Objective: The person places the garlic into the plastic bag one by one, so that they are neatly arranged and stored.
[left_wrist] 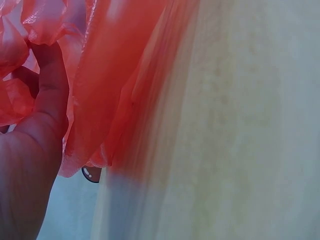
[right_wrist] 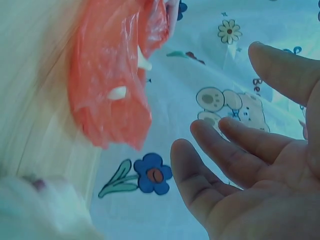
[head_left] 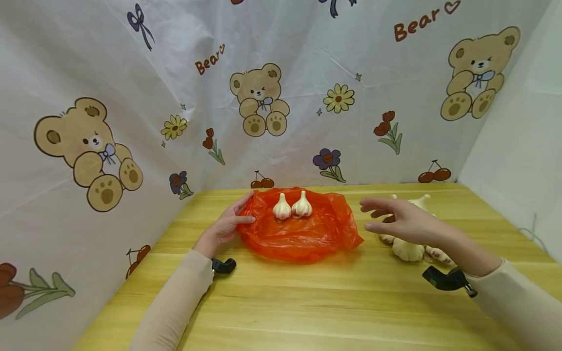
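Note:
A red plastic bag (head_left: 298, 246) lies spread on the table with its mouth facing up. Two garlic bulbs (head_left: 282, 207) stand side by side inside it, stems upward. My left hand (head_left: 226, 224) holds the bag's left edge between thumb and fingers; the left wrist view shows the thin red film (left_wrist: 115, 75) bunched about the fingers. To the right of the bag my right hand (head_left: 406, 219) hovers with nothing in it, its fingers (right_wrist: 230, 155) loosely spread. More garlic bulbs (head_left: 408, 249) sit in a pile under and behind that hand, partly hidden by it.
The wooden table (head_left: 281, 307) has light yellow grain. Behind it and on the left hangs a white cloth (head_left: 303, 48) printed with bears and flowers. A white wall (head_left: 518, 146) borders the right side, where a thin cable (head_left: 533, 236) lies near the table's edge.

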`<state>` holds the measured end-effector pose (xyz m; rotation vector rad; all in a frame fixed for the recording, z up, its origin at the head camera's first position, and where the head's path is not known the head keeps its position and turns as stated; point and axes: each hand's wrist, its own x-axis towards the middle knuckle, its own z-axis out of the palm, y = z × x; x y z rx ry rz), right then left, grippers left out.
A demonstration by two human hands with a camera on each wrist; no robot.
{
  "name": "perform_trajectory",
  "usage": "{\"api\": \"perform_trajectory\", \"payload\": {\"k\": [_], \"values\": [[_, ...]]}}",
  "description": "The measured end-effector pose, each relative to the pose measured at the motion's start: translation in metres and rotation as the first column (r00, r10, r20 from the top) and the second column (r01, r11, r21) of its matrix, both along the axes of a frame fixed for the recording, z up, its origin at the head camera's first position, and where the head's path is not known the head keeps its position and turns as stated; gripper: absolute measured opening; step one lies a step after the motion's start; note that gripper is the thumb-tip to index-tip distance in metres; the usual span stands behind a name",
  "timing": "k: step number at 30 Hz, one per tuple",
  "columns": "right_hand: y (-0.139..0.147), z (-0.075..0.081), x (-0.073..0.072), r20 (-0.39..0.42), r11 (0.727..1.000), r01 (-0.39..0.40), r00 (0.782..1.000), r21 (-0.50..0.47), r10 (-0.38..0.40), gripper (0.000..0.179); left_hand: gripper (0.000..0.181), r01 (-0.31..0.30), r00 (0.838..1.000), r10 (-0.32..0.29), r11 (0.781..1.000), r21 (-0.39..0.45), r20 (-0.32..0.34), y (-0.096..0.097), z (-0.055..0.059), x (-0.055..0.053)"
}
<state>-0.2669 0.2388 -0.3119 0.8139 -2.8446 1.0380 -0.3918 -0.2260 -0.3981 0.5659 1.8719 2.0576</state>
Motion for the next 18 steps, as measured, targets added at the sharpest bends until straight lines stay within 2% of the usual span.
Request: {"api": "perform_trajectory", "payload": {"k": [4,11,18], "values": [[0.017,0.000,0.003,-0.023,1.000,0.018,1.000,0.006,-0.018,0.058,0.090,0.002,1.000,-0.002,1.000,0.009,0.009,0.001,0.001,-0.001],[0.055,0.001,-0.002,-0.071,0.998,0.068,0.995,0.013,-0.067,0.054,0.090,-0.005,1.000,0.005,1.000,0.001,-0.013,0.002,0.004,-0.001],[0.095,-0.007,-0.007,-0.108,0.999,0.050,0.993,-0.002,-0.050,0.046,0.089,-0.002,1.000,0.002,1.000,-0.002,0.011,0.001,0.001,0.001]]}}
